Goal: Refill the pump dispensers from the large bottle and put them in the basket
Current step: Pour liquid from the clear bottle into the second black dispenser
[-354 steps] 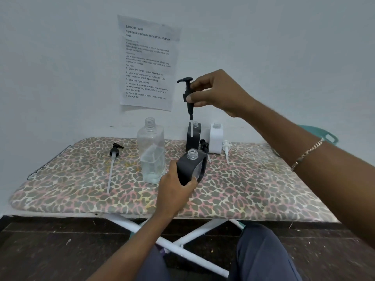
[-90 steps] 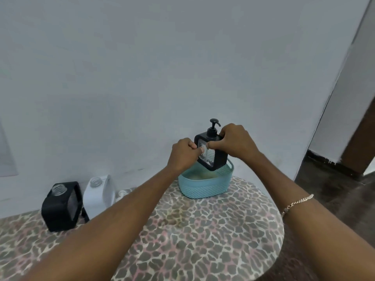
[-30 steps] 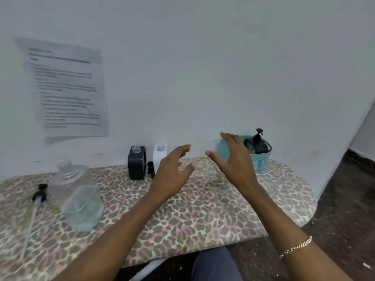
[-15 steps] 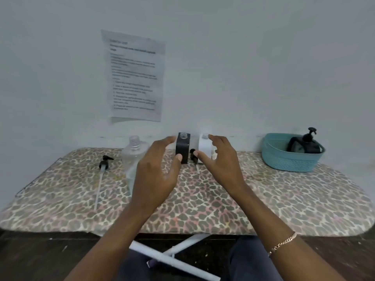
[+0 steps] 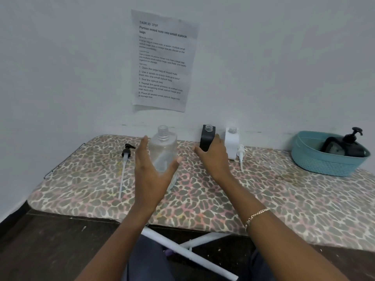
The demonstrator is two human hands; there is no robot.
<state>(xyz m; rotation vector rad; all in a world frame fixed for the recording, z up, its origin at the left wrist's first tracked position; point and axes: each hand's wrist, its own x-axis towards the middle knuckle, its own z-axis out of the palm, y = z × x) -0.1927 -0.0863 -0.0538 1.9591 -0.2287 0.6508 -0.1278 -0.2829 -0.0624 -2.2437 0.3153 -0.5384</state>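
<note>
Open left hand spread just in front of the large bottle, hiding its lower half; contact unclear. Right of the bottle, open right hand covering the base of the uncapped black dispenser. Further right: white dispenser, loose white pump, then basket holding a capped black dispenser. Left of the bottle, black pump lying flat.

L hand, R hand spread nr bottle.
</note>
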